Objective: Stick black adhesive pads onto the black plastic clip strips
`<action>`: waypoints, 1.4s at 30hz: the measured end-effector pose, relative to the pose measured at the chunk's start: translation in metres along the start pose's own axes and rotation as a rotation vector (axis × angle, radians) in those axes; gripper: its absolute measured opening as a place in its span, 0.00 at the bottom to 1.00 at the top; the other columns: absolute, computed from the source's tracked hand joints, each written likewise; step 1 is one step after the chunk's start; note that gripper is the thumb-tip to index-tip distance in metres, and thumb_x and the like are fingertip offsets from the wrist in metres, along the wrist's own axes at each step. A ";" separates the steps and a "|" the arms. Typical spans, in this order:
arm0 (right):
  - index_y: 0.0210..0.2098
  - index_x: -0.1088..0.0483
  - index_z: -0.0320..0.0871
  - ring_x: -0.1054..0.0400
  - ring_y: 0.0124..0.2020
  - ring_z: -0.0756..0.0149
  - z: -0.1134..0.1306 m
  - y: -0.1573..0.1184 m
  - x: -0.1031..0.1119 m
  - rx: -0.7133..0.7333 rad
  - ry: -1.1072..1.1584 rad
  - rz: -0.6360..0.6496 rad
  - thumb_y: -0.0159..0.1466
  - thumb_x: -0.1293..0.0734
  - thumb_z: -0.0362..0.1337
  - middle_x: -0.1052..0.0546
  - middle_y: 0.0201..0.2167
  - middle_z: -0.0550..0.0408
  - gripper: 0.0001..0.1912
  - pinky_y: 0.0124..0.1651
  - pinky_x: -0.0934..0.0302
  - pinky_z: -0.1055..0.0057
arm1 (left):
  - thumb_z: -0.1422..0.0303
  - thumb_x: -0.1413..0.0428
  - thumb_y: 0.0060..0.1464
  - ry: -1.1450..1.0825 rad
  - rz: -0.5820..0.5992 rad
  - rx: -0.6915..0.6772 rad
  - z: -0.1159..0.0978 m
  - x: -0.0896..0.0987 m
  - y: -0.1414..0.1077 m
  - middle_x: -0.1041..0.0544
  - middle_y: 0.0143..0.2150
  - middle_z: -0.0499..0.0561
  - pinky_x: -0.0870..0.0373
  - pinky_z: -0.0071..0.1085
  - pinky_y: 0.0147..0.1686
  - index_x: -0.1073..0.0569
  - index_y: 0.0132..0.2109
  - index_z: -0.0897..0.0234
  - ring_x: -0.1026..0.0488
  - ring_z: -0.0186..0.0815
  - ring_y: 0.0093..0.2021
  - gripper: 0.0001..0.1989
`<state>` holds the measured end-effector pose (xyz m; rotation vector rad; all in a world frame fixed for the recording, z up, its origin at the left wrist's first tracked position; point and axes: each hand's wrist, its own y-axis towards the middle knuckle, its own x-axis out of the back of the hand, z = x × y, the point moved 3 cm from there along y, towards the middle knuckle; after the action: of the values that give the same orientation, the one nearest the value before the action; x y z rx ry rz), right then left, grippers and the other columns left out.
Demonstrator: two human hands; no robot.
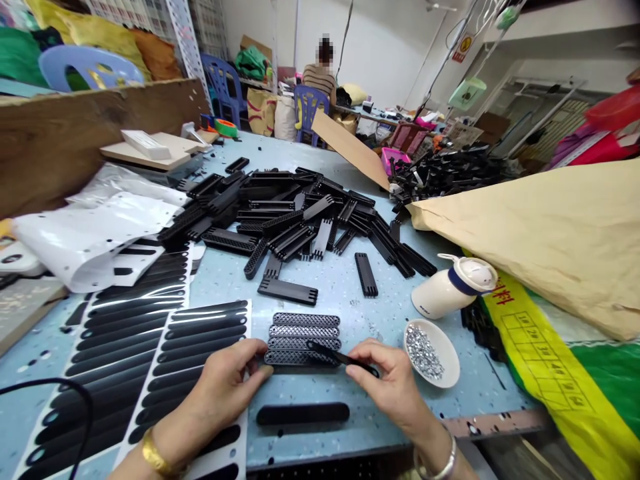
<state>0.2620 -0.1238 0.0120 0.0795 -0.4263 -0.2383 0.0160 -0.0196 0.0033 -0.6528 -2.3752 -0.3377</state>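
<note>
Several black plastic bars with lattice faces (pixel 304 331) lie side by side in a row on the table in front of me. My left hand (pixel 233 377) has its thumb and fingers closed at the left end of the nearest bars. Between thumb and fingers, my right hand (pixel 383 373) pinches a thin black strip with a rounded tip (pixel 325 351), slanted over the right part of the row. Closer to me lies a flat black round-ended strip (pixel 303 414). To the left are white backing sheets (pixel 249 327) bearing rows of similar black strips.
A heap of black plastic bars (pixel 280 213) covers the table's middle. At right stand a white bowl of small metal parts (pixel 455 353) and a cream bottle (pixel 445 293). Brown paper (pixel 540 227) and a yellow-green sack (pixel 545 360) lie beyond. A person (pixel 320 77) sits far back.
</note>
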 end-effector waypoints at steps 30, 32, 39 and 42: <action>0.39 0.25 0.38 0.26 0.34 0.58 0.030 -0.001 -0.035 0.424 -0.307 0.093 0.59 0.32 0.25 0.20 0.35 0.46 0.09 0.37 0.28 0.59 | 0.72 0.46 0.53 -0.177 0.082 0.056 -0.002 0.001 -0.023 0.23 0.26 0.46 0.36 0.23 0.24 0.23 0.35 0.65 0.33 0.28 0.23 0.07; 0.39 0.25 0.39 0.26 0.35 0.58 0.030 -0.001 -0.035 0.415 -0.307 0.099 0.59 0.32 0.25 0.21 0.36 0.46 0.09 0.38 0.29 0.58 | 0.72 0.46 0.53 -0.174 0.080 0.057 -0.003 0.001 -0.023 0.23 0.26 0.46 0.36 0.23 0.24 0.23 0.35 0.65 0.33 0.28 0.23 0.07; 0.40 0.25 0.39 0.27 0.35 0.58 0.031 0.001 -0.037 0.399 -0.313 0.121 0.59 0.32 0.26 0.21 0.35 0.47 0.09 0.38 0.29 0.58 | 0.73 0.46 0.53 -0.165 0.069 0.035 -0.003 0.002 -0.021 0.23 0.27 0.46 0.36 0.22 0.25 0.23 0.35 0.65 0.32 0.28 0.23 0.07; 0.39 0.24 0.39 0.27 0.35 0.58 0.032 0.002 -0.038 0.413 -0.317 0.118 0.59 0.32 0.26 0.21 0.35 0.47 0.09 0.38 0.30 0.58 | 0.73 0.46 0.53 -0.163 0.075 0.031 -0.003 0.001 -0.021 0.22 0.27 0.46 0.36 0.22 0.25 0.23 0.35 0.65 0.32 0.27 0.23 0.07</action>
<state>0.2154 -0.1130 0.0256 0.4243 -0.7899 -0.0422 0.0055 -0.0380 0.0047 -0.7781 -2.4966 -0.2219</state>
